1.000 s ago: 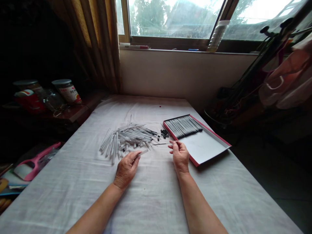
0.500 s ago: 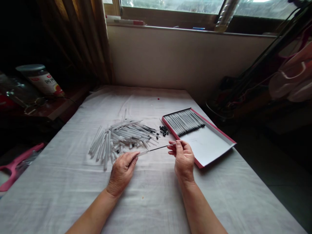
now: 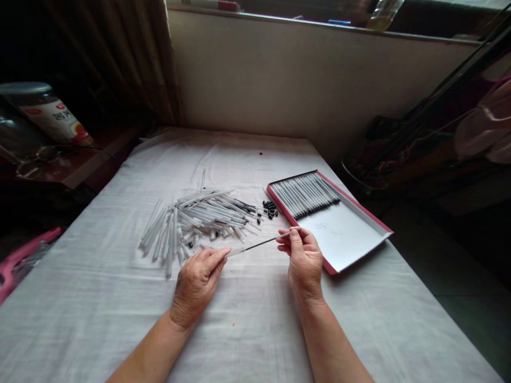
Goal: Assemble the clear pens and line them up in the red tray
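My left hand [image 3: 202,284] pinches a clear pen barrel [image 3: 236,251], whose open end points right. A pen refill [image 3: 261,244] with a dark ink stretch spans between the hands, its left end at or inside the barrel. The other end of the refill is pinched by the thumb and fingers of my right hand [image 3: 303,260]. Beyond my left hand spreads a pile of clear pen barrels [image 3: 171,234], with dark refills [image 3: 241,206] and small caps mixed in. Small black pen parts [image 3: 270,207] lie in a cluster beside the tray.
Right of the pile, a red-edged shallow box [image 3: 351,247] holds a row of pens [image 3: 305,194] with black ends. A white cloth [image 3: 247,340] covers the table. A lidded jar [image 3: 51,114] stands on a side surface at left, and a pink-handled item [image 3: 24,260] is beside the table.
The view has tipped downward, so less of the window shows. Both hands keep their hold on the barrel and refill, with hardly any movement between them.
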